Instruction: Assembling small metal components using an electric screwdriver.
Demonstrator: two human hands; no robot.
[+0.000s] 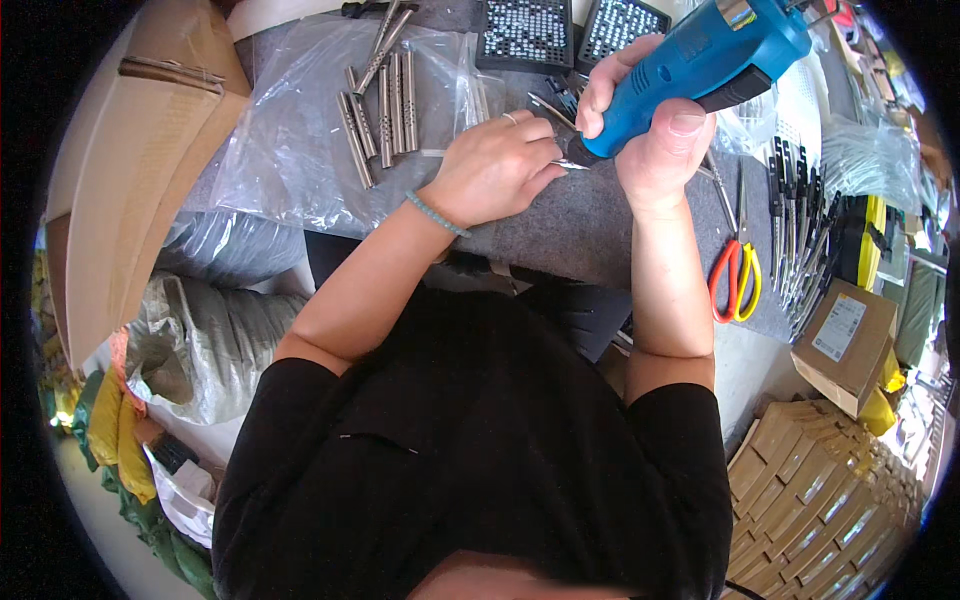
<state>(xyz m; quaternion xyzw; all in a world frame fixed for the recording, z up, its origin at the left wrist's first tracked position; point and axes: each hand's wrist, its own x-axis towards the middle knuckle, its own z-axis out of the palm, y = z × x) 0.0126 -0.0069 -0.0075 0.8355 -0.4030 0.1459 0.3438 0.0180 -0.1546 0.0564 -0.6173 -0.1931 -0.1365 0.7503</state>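
My right hand (660, 150) is wrapped around a blue power drill (680, 70), its nose angled down to the left over the grey table mat. At that nose, my left hand (500, 170) is closed in a pinch on a small pointed metal piece (572, 164); its other end is hidden by the fingers. Left of this hand, several metal tubes (398, 100) with rows of holes lie on a clear plastic bag (290, 130). Two black trays (525, 66) filled with small light parts stand beyond my hands.
Scissors (738, 270) with red and yellow handles lie right of my right forearm. Farther right are several slender black-and-metal tools (800, 220) and a small carton (845, 335). A large cardboard box (150, 170) rises on the left, above a white woven sack (215, 340).
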